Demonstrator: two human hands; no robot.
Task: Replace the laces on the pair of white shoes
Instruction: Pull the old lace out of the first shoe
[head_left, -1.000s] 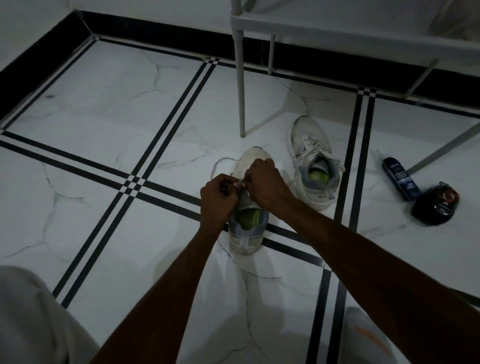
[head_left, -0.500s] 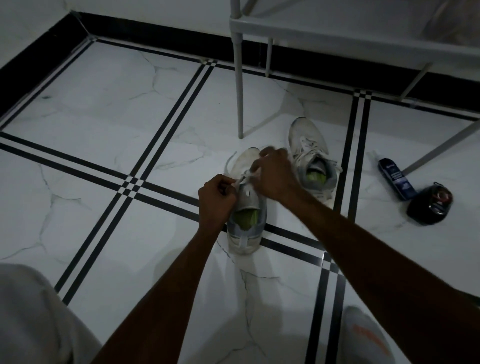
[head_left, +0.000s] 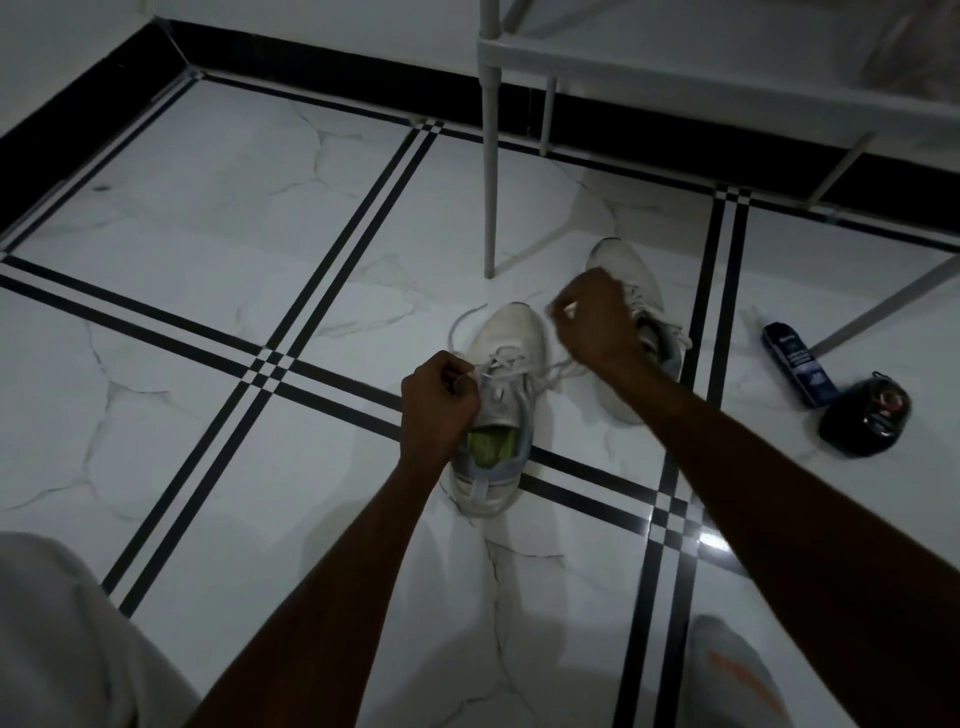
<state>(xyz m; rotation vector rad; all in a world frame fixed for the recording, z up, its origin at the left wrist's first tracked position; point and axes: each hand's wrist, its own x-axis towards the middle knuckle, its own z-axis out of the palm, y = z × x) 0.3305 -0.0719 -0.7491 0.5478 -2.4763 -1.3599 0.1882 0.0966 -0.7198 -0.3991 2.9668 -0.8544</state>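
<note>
1. The near shoe (head_left: 501, 384) is set on the floor (head_left: 208, 260) just below a white leg (head_left: 489, 176) of the frame (head_left: 675, 67); open tile is seen to its left and toward the viewer, while the far shoe (head_left: 631, 291) lies just beside it on the right.
2. Farther right, a bottle (head_left: 797, 364) and a dark tin (head_left: 865, 415) are seen, well apart from both shoes.
3. The left hand (head_left: 439, 400) is closed in a fist at the near shoe's left eyelets, with the lace (head_left: 511, 364) pinched in it.
4. The right hand (head_left: 597, 322) is raised over the far shoe, fingers closed on a strand of the same lace, which is drawn up and to the right from the eyelets.
5. Both forearms are stretched forward from the bottom edge.
6. The near shoe's long axis runs away from the viewer, toe far, heel near, green insole showing.
7. A loose lace end (head_left: 462, 325) is curled on the floor at the toe's left.
</note>
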